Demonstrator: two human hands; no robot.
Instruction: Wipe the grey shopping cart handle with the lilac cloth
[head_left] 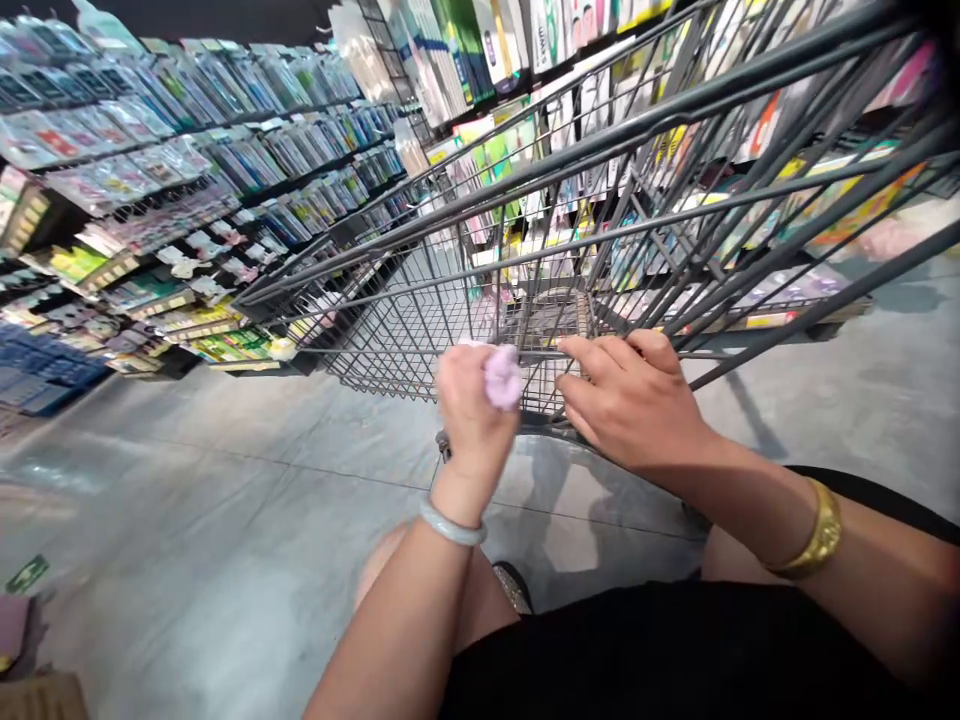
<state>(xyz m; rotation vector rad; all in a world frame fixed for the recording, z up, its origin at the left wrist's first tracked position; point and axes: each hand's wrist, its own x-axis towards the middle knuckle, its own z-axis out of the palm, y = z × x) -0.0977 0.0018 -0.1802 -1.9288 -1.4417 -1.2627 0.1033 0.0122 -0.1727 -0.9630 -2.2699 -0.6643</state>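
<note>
Grey polished concrete floor [187, 520] fills the lower left, with a dark-pink object and a green card lying at its far left edge. Above it, the left shelves [150, 170] carry rows of small packaged goods on hooks, blurred too much to read.

Moving toward the middle, a dark wire shopping cart [600, 200] stands tilted in the view, its basket seemingly bare as far as the mesh lets one see. The left hand [472, 410], a pale jade-like bangle [452, 524] on its wrist, is closed into a fist around a small lilac fluffy item [503, 377], perhaps a scrunchie or pompom; it sits between thumb and fingers, right against the near end of the cart's mesh. Just beside it, the right hand [634, 400] lies palm down with its fingers curled loosely onto the rear wire of the cart, gripping nothing else; a gold bracelet [817, 532] circles that wrist. Further right, the right shelves [825, 200] show through the bars with colourful flat packs.

As I judge it, the soft item is small enough to slip through the wide wire gaps if let go over the mesh, and would land on the floor. The cart may also roll off if the light one-handed hold slackens.
</note>
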